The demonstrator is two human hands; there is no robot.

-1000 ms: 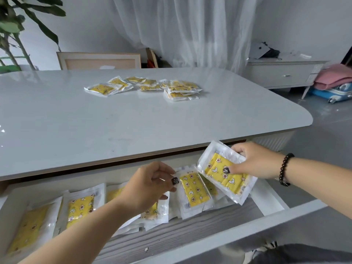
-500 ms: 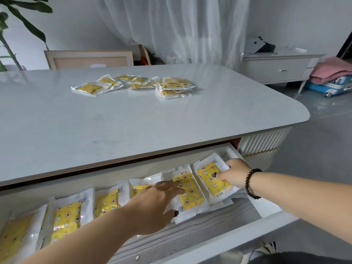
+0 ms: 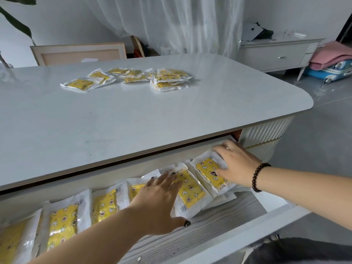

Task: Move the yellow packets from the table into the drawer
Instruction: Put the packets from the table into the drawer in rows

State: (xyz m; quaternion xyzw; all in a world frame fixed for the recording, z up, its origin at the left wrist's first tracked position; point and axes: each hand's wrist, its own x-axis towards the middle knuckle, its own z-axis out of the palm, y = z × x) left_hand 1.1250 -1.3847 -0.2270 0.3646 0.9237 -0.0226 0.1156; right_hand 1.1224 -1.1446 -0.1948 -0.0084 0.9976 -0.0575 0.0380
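The open drawer (image 3: 238, 236) under the white table (image 3: 133, 119) holds a row of several yellow packets in clear wrap (image 3: 62, 223). My left hand (image 3: 158, 202) lies flat with spread fingers on a packet (image 3: 190, 191) near the middle of the row. My right hand (image 3: 236, 164) presses with straight fingers on the rightmost packet (image 3: 208, 172) at the drawer's right end. Far back on the table top lies a loose pile of several more yellow packets (image 3: 165, 79).
A framed board (image 3: 80, 54) leans behind the table, beside a plant at the far left. A white sideboard (image 3: 276, 54) stands at the back right, with pink fabric and a blue suitcase (image 3: 333, 71) on the grey floor beside it.
My right hand lowered the packet it held into the drawer's right end and now presses it flat. My left hand uncurled and spread over the neighbouring packet.
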